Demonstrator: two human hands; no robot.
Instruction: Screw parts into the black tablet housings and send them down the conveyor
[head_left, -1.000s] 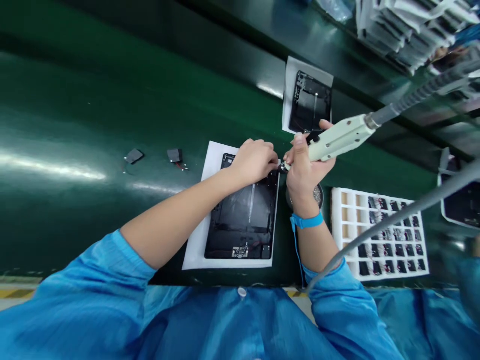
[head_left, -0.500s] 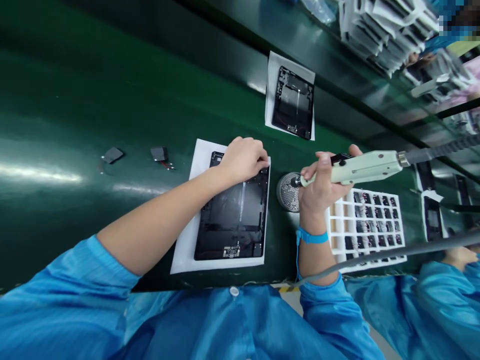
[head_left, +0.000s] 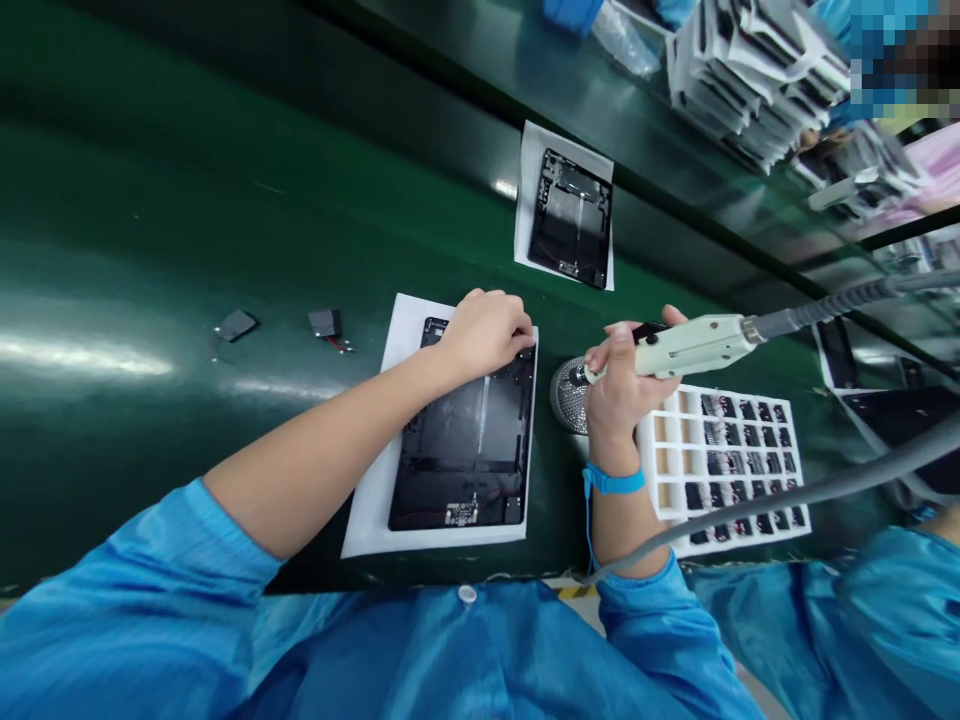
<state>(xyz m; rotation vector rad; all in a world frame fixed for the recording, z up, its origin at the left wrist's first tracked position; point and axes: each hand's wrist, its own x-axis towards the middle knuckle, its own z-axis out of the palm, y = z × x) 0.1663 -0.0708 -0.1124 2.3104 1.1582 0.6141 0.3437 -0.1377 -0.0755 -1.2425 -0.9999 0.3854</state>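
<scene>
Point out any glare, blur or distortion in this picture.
Head view: white glare streaks the green table at left; same head view: the pale tool in the right hand looks fairly sharp; head view: a pixelated patch covers the top right, and the left sleeve looks stretched, perhaps by a wide lens.

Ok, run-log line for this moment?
left hand: at far right corner of near tablet shell; right hand: holding corded driver; driver tip: at dish; white tray: right of dish

The left fingers hide part of the black tablet shell.
</scene>
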